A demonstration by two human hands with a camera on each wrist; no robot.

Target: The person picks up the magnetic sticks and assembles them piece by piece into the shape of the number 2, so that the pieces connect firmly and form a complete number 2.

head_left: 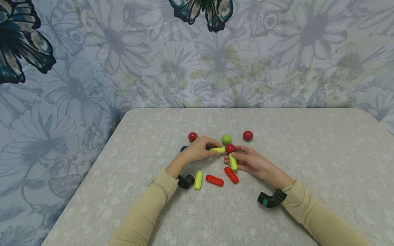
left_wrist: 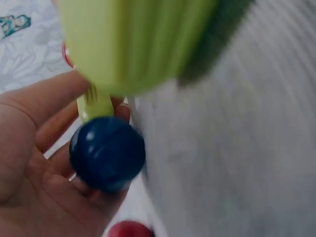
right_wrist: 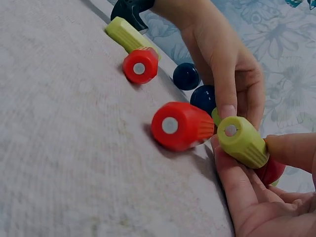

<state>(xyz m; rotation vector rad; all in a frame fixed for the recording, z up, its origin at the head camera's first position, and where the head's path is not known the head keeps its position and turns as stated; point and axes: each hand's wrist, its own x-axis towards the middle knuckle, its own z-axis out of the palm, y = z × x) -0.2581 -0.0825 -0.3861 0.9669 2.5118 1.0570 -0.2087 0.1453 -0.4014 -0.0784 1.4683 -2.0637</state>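
A red ball [head_left: 230,148] joins two yellow-green magnetic building rods between my hands. My left hand [head_left: 198,149] pinches the left rod [head_left: 218,149] between thumb and fingers. On that rod's other end sits a dark blue ball [left_wrist: 107,154], close over the left palm. My right hand [head_left: 253,163] grips the other rod [head_left: 233,162], which points toward me. In the right wrist view, the right thumb presses on this rod [right_wrist: 243,142] while the fingers lie beneath, and a silver disc shows at its end.
Behind the hands lie a red ball [head_left: 192,137], a green ball [head_left: 226,139] and another red ball [head_left: 247,135]. A second blue ball [head_left: 183,148] is partly hidden by the left hand. Nearer are two red rods [head_left: 214,180] and a yellow-green rod [head_left: 198,180] on the table [head_left: 215,218].
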